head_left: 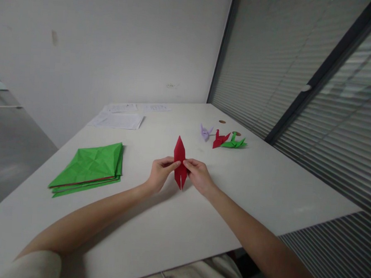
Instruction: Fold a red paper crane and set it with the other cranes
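Observation:
A red folded origami paper (180,151), long and narrow like a diamond, is held upright above the table in front of me. Its lower end splits into two points, and its upper end comes to a single tip. My left hand (161,173) pinches its left edge, thumb on the near face and fingers behind. On the opposite edge my right hand (200,175) pinches it in the same way. The fingers behind the paper are partly hidden.
On the white table (155,233), a stack of creased green paper (92,163) lies left. Purple (205,133), red (220,139) and green (234,142) paper cranes stand at right. Printed sheets (118,120) lie at the back. Window blinds (322,133) border the right side.

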{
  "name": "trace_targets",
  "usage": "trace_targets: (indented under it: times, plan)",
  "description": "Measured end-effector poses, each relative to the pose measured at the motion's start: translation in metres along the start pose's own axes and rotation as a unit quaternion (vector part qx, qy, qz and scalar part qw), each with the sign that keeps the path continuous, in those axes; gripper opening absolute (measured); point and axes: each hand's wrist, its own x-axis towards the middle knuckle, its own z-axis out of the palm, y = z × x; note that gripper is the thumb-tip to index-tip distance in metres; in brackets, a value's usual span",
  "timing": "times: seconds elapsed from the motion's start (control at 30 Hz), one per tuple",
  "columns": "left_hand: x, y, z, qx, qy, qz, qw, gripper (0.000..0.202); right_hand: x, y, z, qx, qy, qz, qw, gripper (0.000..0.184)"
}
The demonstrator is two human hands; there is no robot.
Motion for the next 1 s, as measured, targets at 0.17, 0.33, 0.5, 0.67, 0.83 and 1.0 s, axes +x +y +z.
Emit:
trace_targets:
  times: [0.17, 0.33, 0.5, 0.67, 0.83, 1.0]
  plan:
    - [0.0016, -0.0017, -0.0002, -0.005, 0.036, -0.014, 0.999, 0.02, -0.001, -0.0029, 0.0025, 0.035, -0.006, 0.016, 0.999, 0.026]
    - [0.0025, -0.0007, 0.0022, -0.016, 0.06, -0.026, 0.998, 0.022, -0.0015, 0.0001, 0.0018, -0.01, 0.03, -0.041, 0.999, 0.027]
    - [0.0019, 0.0002, 0.0037, 0.001, 0.067, -0.011, 0.998, 0.022, -0.0053, -0.0018, 0.0053, -0.074, 0.085, -0.088, 0.99, 0.024]
    - [0.0027, -0.0021, 0.0006, -0.024, 0.077, 0.017, 0.997, 0.036, -0.0064, -0.0036, 0.0088, -0.068, 0.098, -0.08, 0.99, 0.026]
    - [0.0054, -0.0002, 0.0, -0.047, 0.064, -0.002, 0.997, 0.039, -0.0066, -0.0031, 0.0089, -0.063, 0.095, -0.085, 0.99, 0.03]
    - [0.0041, 0.0018, 0.0017, -0.016, 0.026, -0.032, 0.999, 0.03, -0.0074, -0.0057, 0.0075, -0.026, 0.065, -0.095, 0.993, 0.042]
